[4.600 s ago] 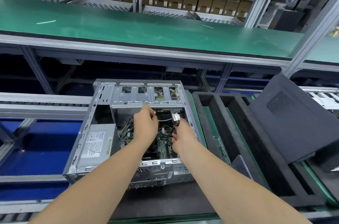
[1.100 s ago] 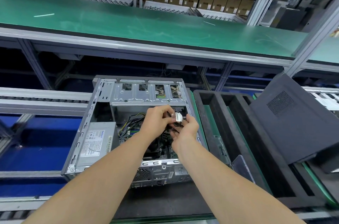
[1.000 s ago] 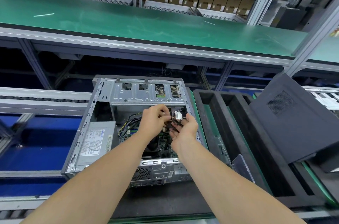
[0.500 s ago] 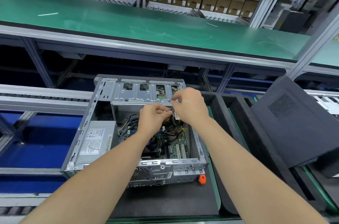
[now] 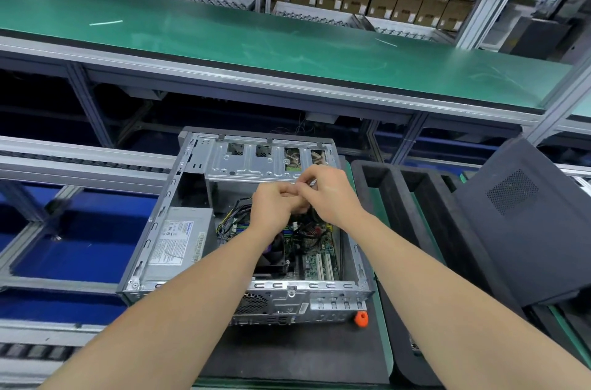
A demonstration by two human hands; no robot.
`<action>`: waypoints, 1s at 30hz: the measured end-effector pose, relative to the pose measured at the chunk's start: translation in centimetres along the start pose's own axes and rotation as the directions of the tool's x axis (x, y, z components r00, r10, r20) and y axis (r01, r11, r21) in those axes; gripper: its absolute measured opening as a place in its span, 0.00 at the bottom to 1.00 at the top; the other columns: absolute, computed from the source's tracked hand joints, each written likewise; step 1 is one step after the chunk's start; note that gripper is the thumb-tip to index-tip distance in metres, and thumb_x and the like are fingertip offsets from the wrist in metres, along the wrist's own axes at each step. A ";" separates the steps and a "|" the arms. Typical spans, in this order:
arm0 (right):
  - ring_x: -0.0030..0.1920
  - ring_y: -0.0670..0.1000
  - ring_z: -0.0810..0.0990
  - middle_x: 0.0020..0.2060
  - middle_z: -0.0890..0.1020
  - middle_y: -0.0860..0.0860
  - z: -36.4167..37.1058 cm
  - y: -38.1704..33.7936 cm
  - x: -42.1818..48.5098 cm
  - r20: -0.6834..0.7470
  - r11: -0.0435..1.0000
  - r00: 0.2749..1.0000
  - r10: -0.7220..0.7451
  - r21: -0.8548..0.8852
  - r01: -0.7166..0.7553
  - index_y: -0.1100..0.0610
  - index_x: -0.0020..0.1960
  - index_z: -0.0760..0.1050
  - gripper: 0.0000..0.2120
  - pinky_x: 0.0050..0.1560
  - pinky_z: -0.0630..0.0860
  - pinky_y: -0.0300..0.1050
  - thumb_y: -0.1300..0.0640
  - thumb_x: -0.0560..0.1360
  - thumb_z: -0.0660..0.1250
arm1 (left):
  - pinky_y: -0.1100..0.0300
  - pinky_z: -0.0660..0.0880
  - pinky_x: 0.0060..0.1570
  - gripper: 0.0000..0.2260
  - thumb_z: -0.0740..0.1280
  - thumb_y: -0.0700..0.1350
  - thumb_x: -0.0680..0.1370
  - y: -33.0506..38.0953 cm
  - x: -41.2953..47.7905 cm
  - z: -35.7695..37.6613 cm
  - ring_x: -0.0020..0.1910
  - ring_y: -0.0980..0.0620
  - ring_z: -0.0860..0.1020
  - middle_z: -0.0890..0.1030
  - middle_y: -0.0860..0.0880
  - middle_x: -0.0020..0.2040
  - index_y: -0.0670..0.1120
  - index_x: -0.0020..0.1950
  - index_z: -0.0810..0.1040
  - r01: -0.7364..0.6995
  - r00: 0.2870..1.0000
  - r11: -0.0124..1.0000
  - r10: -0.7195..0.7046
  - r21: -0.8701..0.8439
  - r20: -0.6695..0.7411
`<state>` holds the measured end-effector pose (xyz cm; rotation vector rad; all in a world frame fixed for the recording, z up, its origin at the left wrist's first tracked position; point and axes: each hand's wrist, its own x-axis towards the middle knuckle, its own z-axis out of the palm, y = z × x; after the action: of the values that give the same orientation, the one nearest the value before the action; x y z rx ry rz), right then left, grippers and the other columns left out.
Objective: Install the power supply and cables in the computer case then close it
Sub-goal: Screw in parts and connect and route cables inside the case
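Note:
The open grey computer case lies on its side in front of me. The power supply, silver with a white label, sits in its left bay. The motherboard and a bundle of cables show inside. My left hand and my right hand meet over the case just below the drive cage. Both have curled fingers pinching a cable end, which the fingers mostly hide.
A black side panel leans at the right over a black foam tray. An orange-handled tool lies by the case's near right corner. A green bench runs behind, with roller rails at the left.
The white connector has been carried from mid-case up toward the drive cage. My right hand rose over the cable and turned palm down; the left stayed next to it.

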<state>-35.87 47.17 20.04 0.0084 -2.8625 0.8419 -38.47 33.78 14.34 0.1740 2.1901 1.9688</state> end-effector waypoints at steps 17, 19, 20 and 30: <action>0.50 0.53 0.79 0.50 0.82 0.53 -0.7 -0.1 0.4 0.094 0.991 0.995 0.022 -0.137 -0.009 0.57 0.53 0.81 0.06 0.45 0.73 0.43 0.55 0.83 0.67 | 0.58 0.82 0.40 0.04 0.79 0.44 0.70 -0.5 0.7 0.0 0.34 0.49 0.86 0.86 0.46 0.34 0.47 0.38 0.86 -0.054 0.998 0.998 0.054 -0.013 -0.007; 0.42 0.47 0.78 0.44 0.82 0.49 -1.1 0.2 0.6 0.068 0.996 0.996 0.053 -0.077 -0.048 0.55 0.48 0.82 0.05 0.36 0.69 0.33 0.54 0.81 0.71 | 0.60 0.82 0.39 0.03 0.79 0.45 0.71 -0.5 0.9 0.0 0.34 0.51 0.86 0.86 0.48 0.34 0.49 0.39 0.86 -0.097 0.995 0.995 0.097 0.026 0.005; 0.40 0.44 0.77 0.41 0.82 0.47 -1.2 0.3 0.6 0.055 0.997 0.996 0.073 -0.044 -0.070 0.54 0.47 0.83 0.05 0.34 0.67 0.29 0.53 0.79 0.72 | 0.59 0.83 0.40 0.04 0.79 0.45 0.71 -0.5 0.9 0.0 0.35 0.50 0.86 0.86 0.48 0.34 0.48 0.41 0.86 -0.106 0.994 0.994 0.106 0.025 0.007; 0.44 0.50 0.85 0.44 0.86 0.51 -2.1 1.7 0.4 0.179 0.969 0.972 0.152 0.164 -0.182 0.49 0.49 0.79 0.05 0.40 0.77 0.44 0.50 0.83 0.68 | 0.55 0.84 0.40 0.06 0.82 0.43 0.69 -0.9 1.3 -0.7 0.35 0.46 0.86 0.86 0.46 0.36 0.51 0.39 0.87 -0.093 0.996 0.993 0.092 -0.071 -0.010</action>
<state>-36.04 49.73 20.94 -0.1527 -2.9601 1.1841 -39.87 33.24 13.48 0.2634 2.1491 2.0955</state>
